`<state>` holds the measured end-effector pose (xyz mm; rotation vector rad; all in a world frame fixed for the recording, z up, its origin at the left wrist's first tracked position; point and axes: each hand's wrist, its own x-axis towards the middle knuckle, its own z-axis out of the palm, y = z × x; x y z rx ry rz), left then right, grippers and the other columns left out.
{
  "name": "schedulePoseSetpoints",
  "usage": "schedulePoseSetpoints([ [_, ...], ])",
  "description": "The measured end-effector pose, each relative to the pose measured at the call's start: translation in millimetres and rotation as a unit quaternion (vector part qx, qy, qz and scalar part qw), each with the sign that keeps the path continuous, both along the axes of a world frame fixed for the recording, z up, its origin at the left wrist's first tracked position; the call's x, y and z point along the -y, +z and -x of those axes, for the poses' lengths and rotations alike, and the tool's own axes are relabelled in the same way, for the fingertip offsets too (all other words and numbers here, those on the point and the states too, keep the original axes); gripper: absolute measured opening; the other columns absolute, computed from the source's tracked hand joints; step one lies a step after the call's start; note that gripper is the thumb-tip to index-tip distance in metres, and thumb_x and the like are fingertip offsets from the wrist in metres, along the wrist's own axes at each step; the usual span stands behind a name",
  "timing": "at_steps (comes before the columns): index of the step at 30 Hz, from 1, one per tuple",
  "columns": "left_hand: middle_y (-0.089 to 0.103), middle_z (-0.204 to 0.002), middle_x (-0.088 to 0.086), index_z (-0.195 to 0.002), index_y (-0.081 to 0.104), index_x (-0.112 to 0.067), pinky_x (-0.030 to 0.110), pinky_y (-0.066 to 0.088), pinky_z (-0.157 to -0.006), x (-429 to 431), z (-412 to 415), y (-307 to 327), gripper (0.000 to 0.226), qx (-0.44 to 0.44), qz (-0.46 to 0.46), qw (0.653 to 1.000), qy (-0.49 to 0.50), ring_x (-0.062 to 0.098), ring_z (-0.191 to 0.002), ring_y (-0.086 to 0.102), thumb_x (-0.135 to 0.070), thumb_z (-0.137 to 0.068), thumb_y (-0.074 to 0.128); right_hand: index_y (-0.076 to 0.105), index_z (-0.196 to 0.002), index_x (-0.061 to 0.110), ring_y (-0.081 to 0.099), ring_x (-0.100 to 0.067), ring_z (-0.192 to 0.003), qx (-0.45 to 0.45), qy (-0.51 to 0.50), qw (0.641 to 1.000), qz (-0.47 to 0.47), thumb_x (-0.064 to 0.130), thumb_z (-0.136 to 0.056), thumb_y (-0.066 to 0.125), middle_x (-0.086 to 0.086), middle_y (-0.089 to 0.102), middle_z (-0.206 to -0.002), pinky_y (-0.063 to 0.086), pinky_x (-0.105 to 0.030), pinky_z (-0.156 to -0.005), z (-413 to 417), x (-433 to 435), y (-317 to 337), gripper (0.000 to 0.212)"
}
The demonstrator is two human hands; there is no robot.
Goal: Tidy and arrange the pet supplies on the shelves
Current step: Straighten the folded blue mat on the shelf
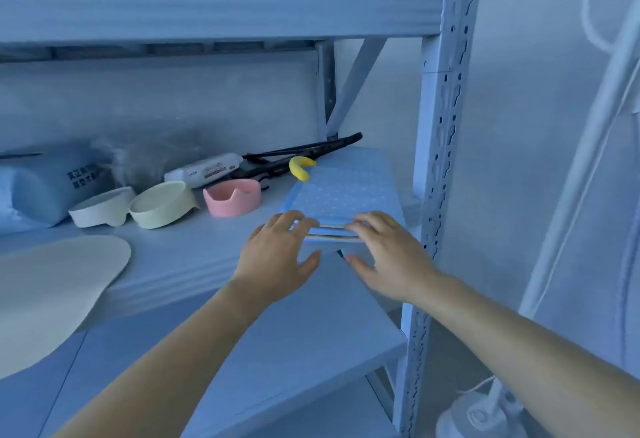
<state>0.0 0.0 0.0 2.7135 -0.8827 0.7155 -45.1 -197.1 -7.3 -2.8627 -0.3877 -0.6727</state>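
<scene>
A folded stack of blue dotted pet pads (pixel 346 192) lies on the right end of the middle shelf (pixel 194 257). My left hand (pixel 277 261) touches the stack's near left edge with straight fingers. At the near right edge, my right hand (pixel 384 257) lies with its fingers over the stack and its thumb below. Behind the pads sit a yellow curved toy (pixel 300 166) and a black long-handled tool (pixel 304 153). A pink bowl (pixel 232 197), a cream bowl (pixel 161 204) and a white bowl (pixel 102 207) stand in a row to the left.
A white wipes pack (pixel 202 169) lies behind the bowls, and a blue printed bag (pixel 52 185) at far left. A beige mat (pixel 52 295) overhangs the shelf's front left. The rack's perforated post (pixel 440 167) stands right of my hands. A white stand (pixel 485 413) is on the floor.
</scene>
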Motion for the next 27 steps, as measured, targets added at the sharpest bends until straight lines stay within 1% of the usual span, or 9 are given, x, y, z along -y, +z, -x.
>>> schedulePoseSetpoints([
  [3,0.043,-0.133,-0.008,-0.131,0.044,-0.029,0.031,0.038,-0.095,10,-25,-1,0.048,0.012,-0.008,1.0,-0.007,0.015,-0.124,0.041,-0.043,-0.087,0.054,0.046,-0.132,0.013,0.034,-0.019,-0.128,0.026,-0.029,0.999,0.007,0.036,-0.09,0.052,-0.001,0.043,-0.133,0.028,-0.028,-0.103,-20,10,0,0.048],
  [5,0.043,-0.133,-0.008,-0.133,0.043,-0.028,0.031,0.039,-0.094,16,-39,-1,0.052,0.004,-0.012,1.0,0.0,0.015,-0.124,0.041,-0.043,-0.085,0.056,0.044,-0.133,0.013,0.033,-0.019,-0.128,0.02,-0.039,0.999,0.005,0.037,-0.09,0.052,-0.001,0.042,-0.134,0.027,-0.027,-0.103,-30,16,3,0.05],
  [8,0.037,-0.138,-0.01,-0.137,0.036,-0.032,0.029,0.039,-0.095,22,-56,-5,0.062,-0.012,-0.032,0.999,0.019,0.013,-0.128,0.036,-0.047,-0.082,0.061,0.039,-0.137,0.015,0.031,-0.019,-0.13,0.007,-0.032,0.999,-0.001,0.042,-0.089,0.055,0.0,0.038,-0.138,0.027,-0.027,-0.104,-43,25,4,0.057],
  [12,0.027,-0.148,-0.01,-0.141,0.029,-0.035,0.032,0.037,-0.101,28,-74,-8,0.073,-0.037,-0.053,0.997,0.052,0.014,-0.136,0.026,-0.047,-0.079,0.065,0.031,-0.142,0.017,0.027,-0.019,-0.135,-0.03,-0.001,1.0,0.004,0.047,-0.088,0.055,0.0,0.03,-0.145,0.028,-0.032,-0.109,-61,37,1,0.065],
  [14,0.026,-0.149,-0.01,-0.143,0.027,-0.036,0.033,0.036,-0.102,31,-77,-10,0.074,-0.059,-0.055,0.994,0.072,0.014,-0.137,0.025,-0.047,-0.08,0.064,0.027,-0.144,0.017,0.025,-0.018,-0.137,-0.049,0.014,0.999,0.002,0.048,-0.09,0.052,0.0,0.025,-0.149,0.029,-0.033,-0.109,-67,43,1,0.067],
  [17,0.031,-0.147,-0.01,-0.142,0.03,-0.037,0.033,0.036,-0.103,39,-78,-15,0.067,-0.063,-0.059,0.992,0.097,0.014,-0.136,0.027,-0.046,-0.083,0.061,0.023,-0.146,0.019,0.023,-0.018,-0.139,-0.068,0.038,0.997,0.002,0.05,-0.092,0.047,0.001,0.022,-0.153,0.03,-0.033,-0.108,-72,53,-2,0.067],
  [19,0.033,-0.146,-0.01,-0.141,0.033,-0.037,0.033,0.036,-0.102,45,-74,-17,0.062,-0.064,-0.045,0.991,0.108,0.014,-0.136,0.027,-0.044,-0.085,0.059,0.028,-0.144,0.018,0.028,-0.018,-0.136,-0.065,0.056,0.996,0.01,0.05,-0.093,0.046,0.001,0.029,-0.149,0.031,-0.033,-0.107,-75,60,-3,0.063],
  [22,0.033,-0.146,-0.011,-0.141,0.033,-0.037,0.033,0.036,-0.101,55,-68,-17,0.057,-0.066,-0.048,0.988,0.127,0.013,-0.136,0.027,-0.044,-0.088,0.055,0.04,-0.136,0.019,0.037,-0.016,-0.128,-0.054,0.079,0.995,0.013,0.05,-0.093,0.045,0.004,0.042,-0.137,0.035,-0.031,-0.102,-77,72,-4,0.053],
  [27,0.033,-0.145,-0.012,-0.141,0.032,-0.038,0.032,0.037,-0.1,76,-53,-14,0.054,-0.066,-0.052,0.985,0.153,0.013,-0.136,0.028,-0.043,-0.091,0.051,0.043,-0.134,0.022,0.038,-0.013,-0.126,-0.054,0.106,0.993,0.003,0.051,-0.093,0.045,0.008,0.043,-0.134,0.036,-0.028,-0.097,-75,93,-4,0.05],
])
